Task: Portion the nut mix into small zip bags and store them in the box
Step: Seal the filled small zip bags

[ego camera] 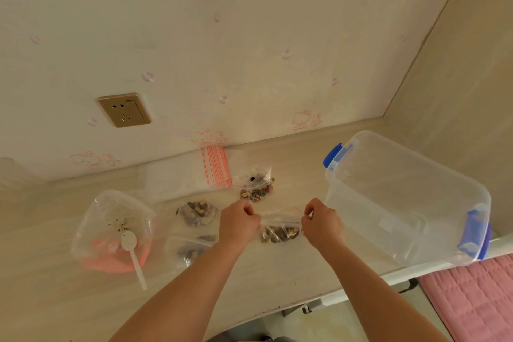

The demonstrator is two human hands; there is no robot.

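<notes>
- Pinching the top corners of a small zip bag (281, 226), the left hand (239, 223) and right hand (323, 223) hold it stretched between them, just above the worktop (291, 272) near its middle; nuts sit bunched along its lower edge.
- Three more filled bags lie around it: one (256, 184) toward the back edge, one (197, 212) left of the hands, one (191, 248) partly hidden by the left forearm.
- A stack of empty bags (215, 166) (red zip stripes) leans at the back edge.
- Beside the left end, a clear crinkled bag (111, 230) holds crumbs and a white plastic spoon (132, 251).
- The clear box (402, 203), blue latches, overhangs the right front corner; its contents are hard to make out.
</notes>
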